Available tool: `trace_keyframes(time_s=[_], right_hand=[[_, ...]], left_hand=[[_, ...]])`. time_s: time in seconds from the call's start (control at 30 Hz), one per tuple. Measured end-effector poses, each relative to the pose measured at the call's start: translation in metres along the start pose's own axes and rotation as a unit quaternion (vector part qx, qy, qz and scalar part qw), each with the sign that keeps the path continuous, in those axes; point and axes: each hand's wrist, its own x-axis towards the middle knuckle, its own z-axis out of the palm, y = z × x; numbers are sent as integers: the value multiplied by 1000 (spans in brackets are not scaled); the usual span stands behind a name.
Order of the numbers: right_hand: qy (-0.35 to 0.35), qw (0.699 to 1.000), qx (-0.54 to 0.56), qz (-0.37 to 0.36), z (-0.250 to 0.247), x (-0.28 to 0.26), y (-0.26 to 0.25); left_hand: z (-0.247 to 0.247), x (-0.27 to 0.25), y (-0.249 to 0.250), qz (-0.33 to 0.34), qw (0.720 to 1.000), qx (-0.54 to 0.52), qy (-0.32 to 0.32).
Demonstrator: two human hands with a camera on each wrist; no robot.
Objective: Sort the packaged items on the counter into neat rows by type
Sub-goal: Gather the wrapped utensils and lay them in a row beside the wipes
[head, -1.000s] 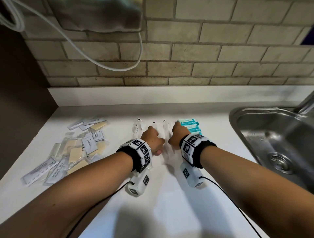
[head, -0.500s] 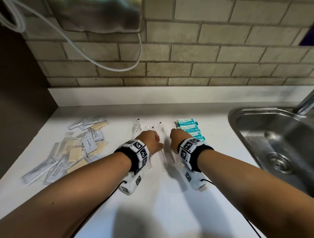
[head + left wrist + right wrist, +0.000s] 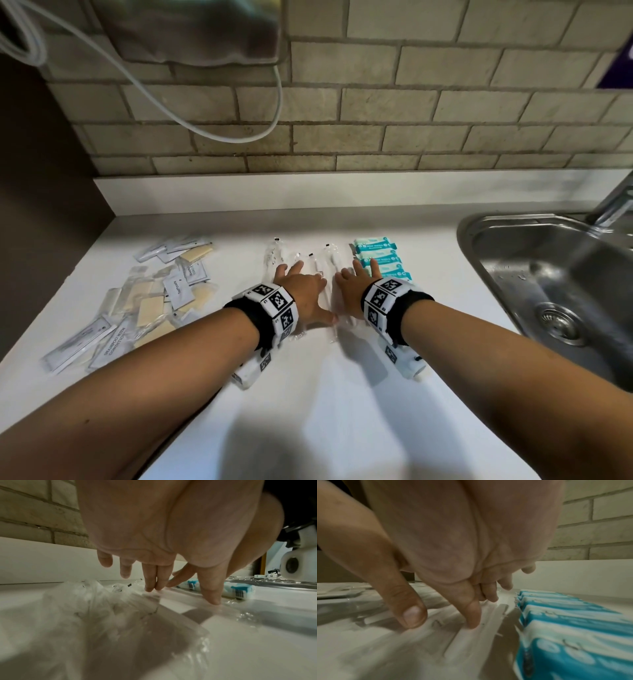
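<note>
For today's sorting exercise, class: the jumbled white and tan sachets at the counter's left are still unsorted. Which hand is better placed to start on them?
Left. The left hand lies nearer the sachet pile, fingers straight on the clear packets. The right hand lies further off, beside the teal packs.

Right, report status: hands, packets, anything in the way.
Left hand and right hand open, flat on clear packets. Teal packs rowed. Sachet pile unsorted. Nothing in the way.

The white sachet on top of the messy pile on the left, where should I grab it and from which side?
Probably pinch the white sachet by a free edge from above; it lies flat and thin atop the pile, so there's nothing to wrap around.
</note>
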Motion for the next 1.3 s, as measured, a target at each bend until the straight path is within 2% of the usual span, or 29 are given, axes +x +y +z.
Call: trace_keyframes(time_s=[0.13, 1.3], right_hand=[[-23, 1000, -7, 5, 1, -4, 6], [-20, 999, 29, 7, -1, -7, 5]], left_hand=[[-5, 5, 4, 4, 1000, 12, -16], [-11, 8, 5, 5, 1000, 5, -18]])
